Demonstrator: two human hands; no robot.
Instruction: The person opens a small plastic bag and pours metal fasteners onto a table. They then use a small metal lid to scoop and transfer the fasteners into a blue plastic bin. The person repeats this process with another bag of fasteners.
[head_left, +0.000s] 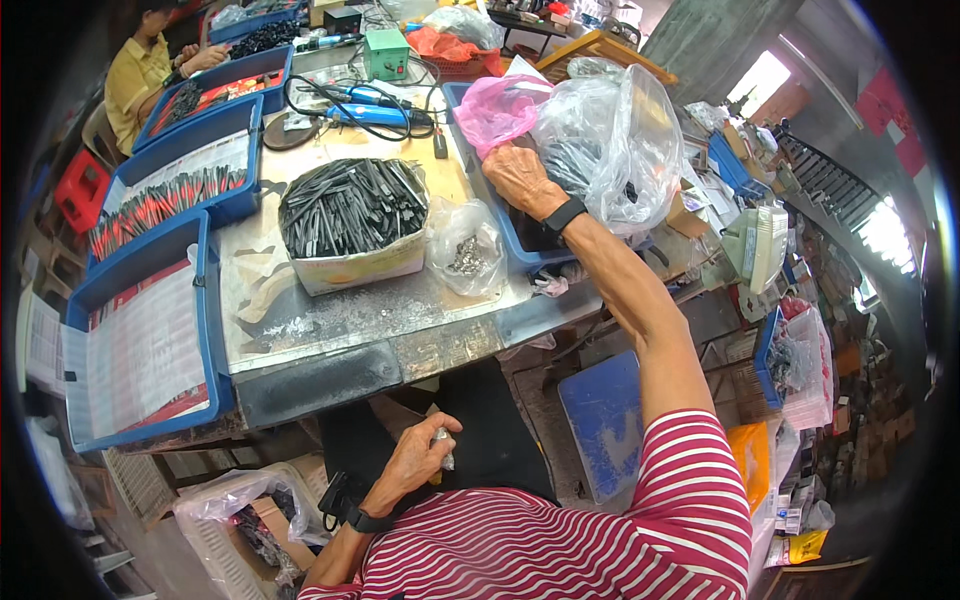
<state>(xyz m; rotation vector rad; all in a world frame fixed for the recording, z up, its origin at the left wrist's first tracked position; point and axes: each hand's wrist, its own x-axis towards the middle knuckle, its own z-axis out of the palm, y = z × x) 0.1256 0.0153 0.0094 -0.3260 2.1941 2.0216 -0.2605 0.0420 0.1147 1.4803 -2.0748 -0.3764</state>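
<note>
My right arm stretches over the workbench to a blue tray (512,240). There my right hand (524,182) presses against a crumpled pink plastic bag (498,108); its fingers are bent down out of sight. Beside it, a big clear plastic bag (610,140) with dark items inside fills the tray. Low over my lap, my left hand (412,456) is closed around something small, shiny and pale (444,448) that I cannot make out. Between the trays stand a box of thin black strips (352,205) and a clear bag of small metal parts (467,252).
Blue trays (212,330) line the bench's left side, one with red-and-black pieces (170,208). Behind lie blue electric screwdrivers (368,115) with cables and a green box (386,54). A co-worker in yellow (138,80) sits far left. A blue stool (602,425) stands below the bench.
</note>
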